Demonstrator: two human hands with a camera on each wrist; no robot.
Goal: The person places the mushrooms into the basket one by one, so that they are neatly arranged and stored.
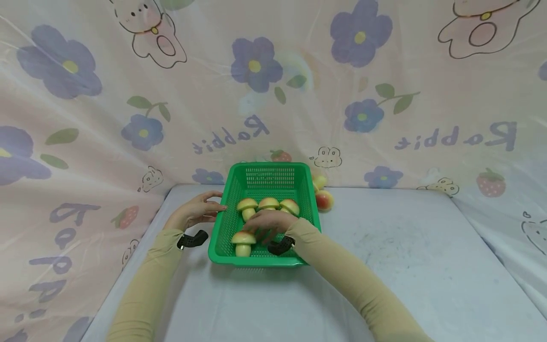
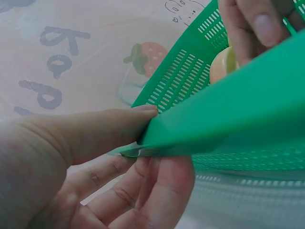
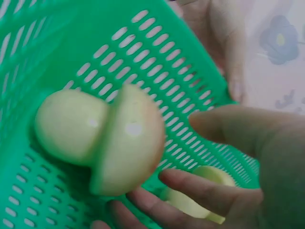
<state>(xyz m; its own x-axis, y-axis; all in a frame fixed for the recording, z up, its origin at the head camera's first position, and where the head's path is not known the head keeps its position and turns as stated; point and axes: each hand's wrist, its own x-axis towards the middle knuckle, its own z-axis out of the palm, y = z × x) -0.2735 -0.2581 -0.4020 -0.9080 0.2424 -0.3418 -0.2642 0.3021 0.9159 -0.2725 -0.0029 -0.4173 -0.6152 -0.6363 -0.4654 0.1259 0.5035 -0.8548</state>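
Note:
A green plastic basket holds several toy mushrooms with yellow stems and reddish-yellow caps. My left hand grips the basket's left rim; in the left wrist view the thumb lies over the edge and the curled fingers sit beneath it. Inside the basket, my right hand reaches in with thumb and fingers spread apart. Its fingertips are right beside the cap of the near-left mushroom, which lies on the basket floor. Another mushroom shows partly behind these fingers. Three mushrooms line up farther back.
Beyond the basket's right wall, a reddish-yellow mushroom cap and a yellow piece lie on the white table, partly hidden by the rim. A printed curtain hangs along the back and left side.

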